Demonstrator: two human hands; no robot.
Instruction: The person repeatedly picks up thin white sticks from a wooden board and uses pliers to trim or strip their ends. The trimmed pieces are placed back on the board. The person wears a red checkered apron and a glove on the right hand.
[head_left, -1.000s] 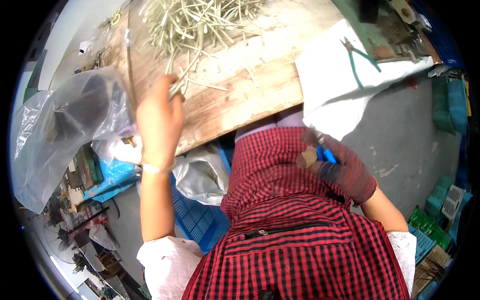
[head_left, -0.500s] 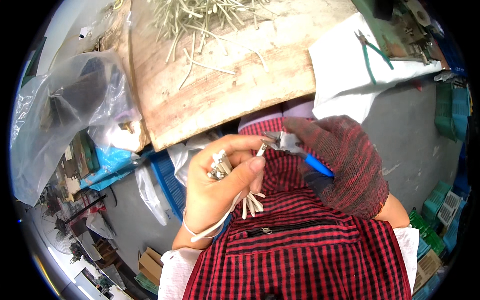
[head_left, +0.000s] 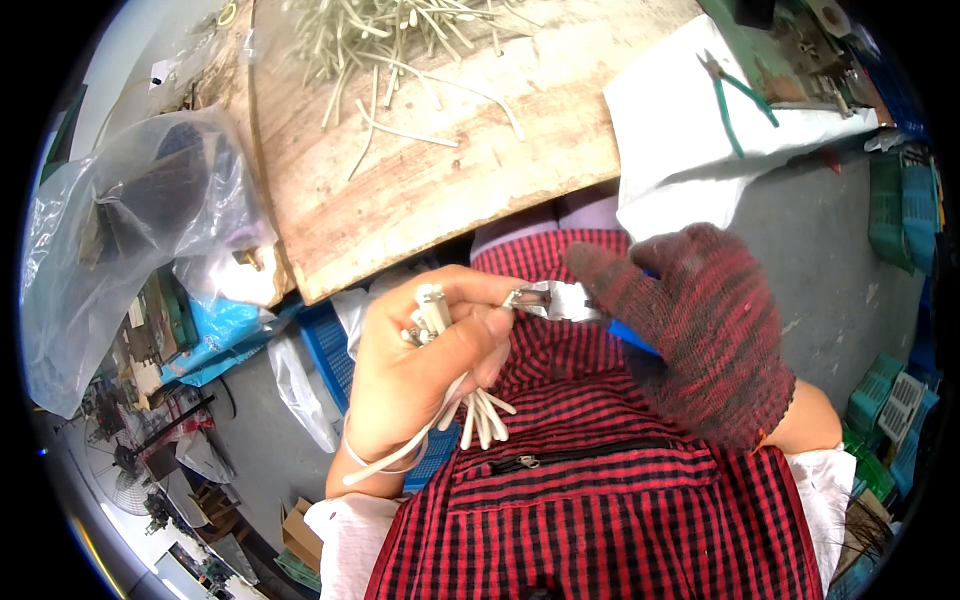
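A red and black checked apron is nearest, with a zip across its front. Above it, the left hand is closed around a bunch of pale cords. Some of their ends stick up beside the thumb, others fan out below the fingers, and one long cord lies across the wrist. The thumb and forefinger are pinched narrowly together, with a small end pointing towards the right hand. That hand wears a dark red and grey knitted glove and is wrapped around the blue-handled pliers, whose metal nose reaches that end; the tip is small and blurred, so I cannot tell whether it has bitten down on it.

Just beyond the left forearm is a blue crate. Past the hands is a wooden table, with a few loose cords lying apart on it and a tangled pile of the same kind towards its far side. A clear plastic bag bulges to the left of the table. To the right, green-handled pliers lie with their handles spread on a white sheet
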